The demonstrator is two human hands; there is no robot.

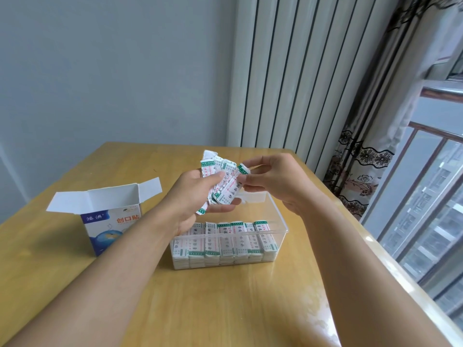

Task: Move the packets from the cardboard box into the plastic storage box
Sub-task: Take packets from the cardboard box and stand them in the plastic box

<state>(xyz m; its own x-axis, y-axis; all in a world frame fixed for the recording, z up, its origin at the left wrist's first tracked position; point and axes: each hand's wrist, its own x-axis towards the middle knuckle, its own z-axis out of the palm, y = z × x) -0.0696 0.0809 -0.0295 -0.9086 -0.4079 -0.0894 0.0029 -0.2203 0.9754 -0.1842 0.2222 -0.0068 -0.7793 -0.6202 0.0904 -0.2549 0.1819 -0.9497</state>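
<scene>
- Over a pale yellow wooden table point(225, 296), both bare arms reaching in from the near edge.
- Left hand point(195, 196) raised above the clear plastic storage box point(275, 221), fingers curled around a loose, fanned bunch of small white paper packets with green bands and red print point(220, 181); thumb pressed on top, packets splayed at mixed angles.
- Right hand point(270, 181) just beside it, thumb and forefinger pinched on the top end of one packet point(241, 169) at the right edge of the bunch; other fingers loosely bent.
- Held bunch up in the air, clear of the storage box rim, roughly above its far half.
- Down in the clear box: a neat row of stacked white packets point(225, 244) lined along the near wall, green bands showing through the plastic; far half of the box bare.
- Off to the left, apart from the storage box, a white and blue cardboard box with red lettering point(110, 221), standing upright with top flaps splayed open; inside mostly hidden from this angle, contents impossible to judge.
- Left forearm crossing in front of the cardboard box's right edge.
- Behind the table, a white ribbed radiator point(288, 71) against a grey-blue wall point(100, 71).
- On the right, a patterned lace curtain point(363, 159) hanging beside a window point(426, 221).
</scene>
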